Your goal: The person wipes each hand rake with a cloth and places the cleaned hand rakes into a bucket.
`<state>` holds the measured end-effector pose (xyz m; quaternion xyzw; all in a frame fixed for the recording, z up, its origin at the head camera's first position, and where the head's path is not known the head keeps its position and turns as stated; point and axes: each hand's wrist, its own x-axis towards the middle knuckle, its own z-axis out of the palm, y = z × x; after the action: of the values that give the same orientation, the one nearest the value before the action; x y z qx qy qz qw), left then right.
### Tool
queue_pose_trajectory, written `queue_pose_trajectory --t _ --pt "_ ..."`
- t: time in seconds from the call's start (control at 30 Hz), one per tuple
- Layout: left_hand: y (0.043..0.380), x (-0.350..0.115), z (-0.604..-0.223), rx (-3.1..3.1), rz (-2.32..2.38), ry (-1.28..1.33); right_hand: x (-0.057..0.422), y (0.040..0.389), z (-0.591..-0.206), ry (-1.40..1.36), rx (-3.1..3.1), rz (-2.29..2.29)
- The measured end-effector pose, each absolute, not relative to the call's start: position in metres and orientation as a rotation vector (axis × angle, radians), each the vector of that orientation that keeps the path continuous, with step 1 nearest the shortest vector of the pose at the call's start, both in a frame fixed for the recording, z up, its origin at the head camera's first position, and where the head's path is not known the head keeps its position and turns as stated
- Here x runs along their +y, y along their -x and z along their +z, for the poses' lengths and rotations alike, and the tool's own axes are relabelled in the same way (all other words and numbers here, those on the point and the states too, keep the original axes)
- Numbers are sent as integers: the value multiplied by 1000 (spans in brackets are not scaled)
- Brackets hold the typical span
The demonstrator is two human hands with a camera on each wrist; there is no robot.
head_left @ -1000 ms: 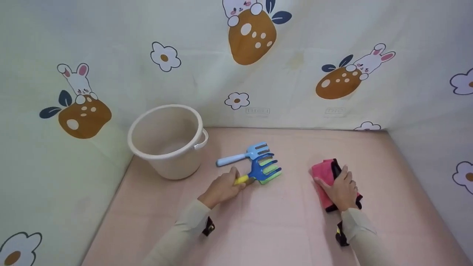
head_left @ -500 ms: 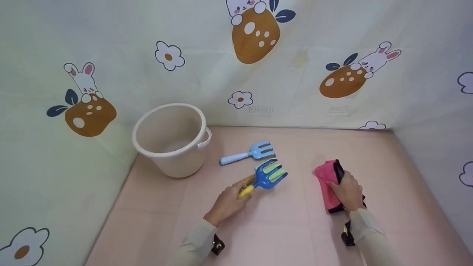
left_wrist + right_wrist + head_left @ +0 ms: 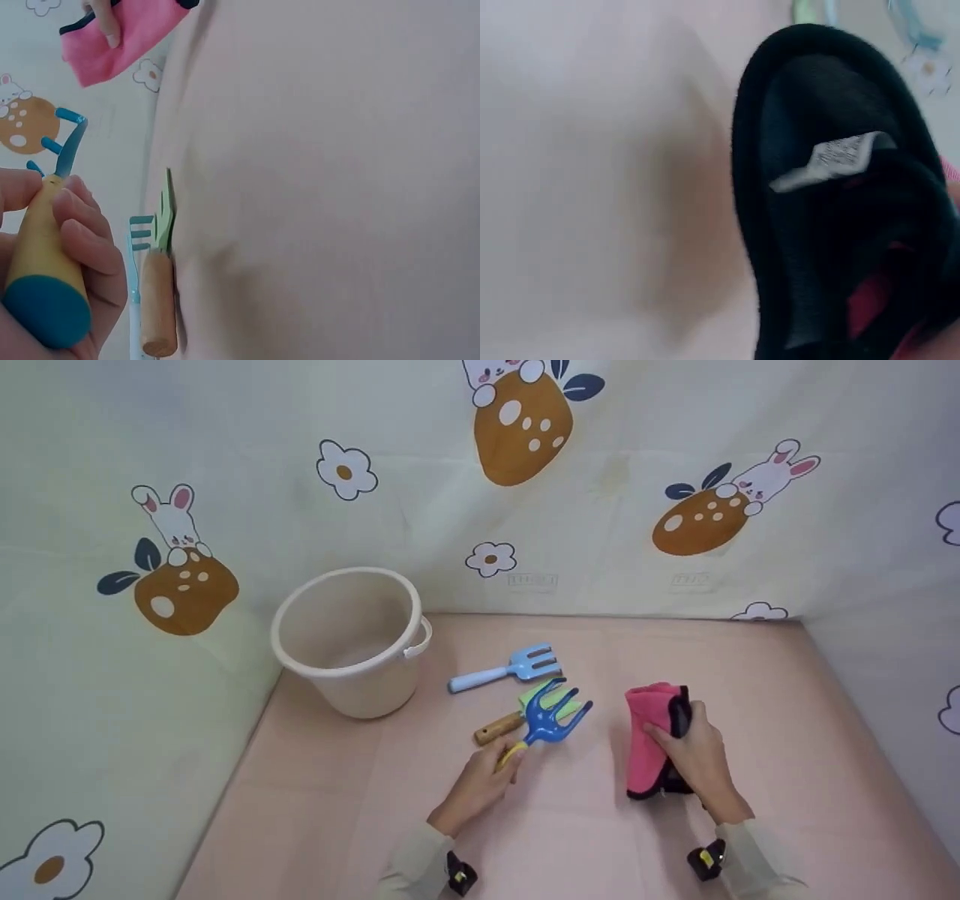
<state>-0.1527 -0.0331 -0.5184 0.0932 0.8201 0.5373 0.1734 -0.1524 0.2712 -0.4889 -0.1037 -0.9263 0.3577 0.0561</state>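
Note:
My left hand [image 3: 478, 784] grips the yellow handle of a blue three-pronged hand fork [image 3: 549, 724], raised with its prongs pointing away. In the left wrist view, fingers wrap the handle [image 3: 45, 251], which has a blue end. Partly behind that fork lies a green fork with a wooden handle [image 3: 498, 729]. A light-blue hand fork [image 3: 480, 679] lies farther back. On the right, my right hand [image 3: 703, 754] pinches a folded pink fabric piece with black edging [image 3: 646, 746]. The right wrist view shows its dark underside [image 3: 780, 217] and a white label [image 3: 840, 159].
A beige bucket [image 3: 369, 697] with a side handle stands at the back left, nothing visible inside. Pale fabric walls [image 3: 420, 525] printed with rabbits and flowers enclose the pink-covered surface [image 3: 570, 840].
My left hand has lifted the blue fork off the green one and drawn it nearer, uncovering the wooden handle. The right hand has picked up and tilted the pink fabric piece, first resting flat.

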Motion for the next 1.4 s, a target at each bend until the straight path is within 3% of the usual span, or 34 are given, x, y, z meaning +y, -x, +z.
queue_pose_trajectory --t 0.4,0.6,1.17,1.4 --pt "128 -9 -522 2178 1707 -252 192 113 -497 -114 -2442 785" --pt "116 2 -522 2128 1823 -285 169 112 -503 -123 -2409 881" --pt "114 6 -528 1992 2024 -311 161 116 -511 -310 -2449 1241" --pt "114 5 -530 2096 1935 -394 165 116 -502 -128 -2540 1151"
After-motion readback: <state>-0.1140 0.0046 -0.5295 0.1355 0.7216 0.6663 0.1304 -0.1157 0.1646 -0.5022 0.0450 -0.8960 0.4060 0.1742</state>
